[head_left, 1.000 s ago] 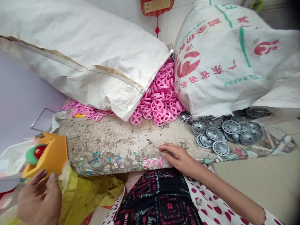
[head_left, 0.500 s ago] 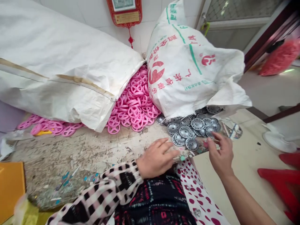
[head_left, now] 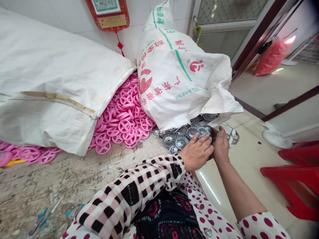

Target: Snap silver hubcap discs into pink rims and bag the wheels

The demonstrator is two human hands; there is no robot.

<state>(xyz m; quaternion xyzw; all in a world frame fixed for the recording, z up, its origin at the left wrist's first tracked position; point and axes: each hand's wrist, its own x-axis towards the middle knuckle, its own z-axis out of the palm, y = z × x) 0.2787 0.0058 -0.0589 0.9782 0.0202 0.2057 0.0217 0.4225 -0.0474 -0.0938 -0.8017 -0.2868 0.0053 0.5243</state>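
Note:
Grey plastic wheel discs (head_left: 181,142) lie in a loose heap at the table's edge, spilling from under a printed white woven sack (head_left: 171,73). My left hand (head_left: 197,152) rests over the near right side of this heap, its fingers stretched out flat across the discs. On the heap's right side, my right hand (head_left: 221,146) stands upright, fingers extended and cupped against the discs. The two hands face each other with discs between them. My palms and the discs under them are hidden.
Pink spoked wheels (head_left: 124,116) pour from a large white sack (head_left: 50,73) on the left. The worn table (head_left: 82,179) bears paint flecks and scraps. Red plastic stools (head_left: 286,179) stand on the floor at right, near a white round base (head_left: 277,138).
Both hands have moved forward onto the grey discs and closer together. The left hand went from the table's front edge onto the heap. The camera view has swung right.

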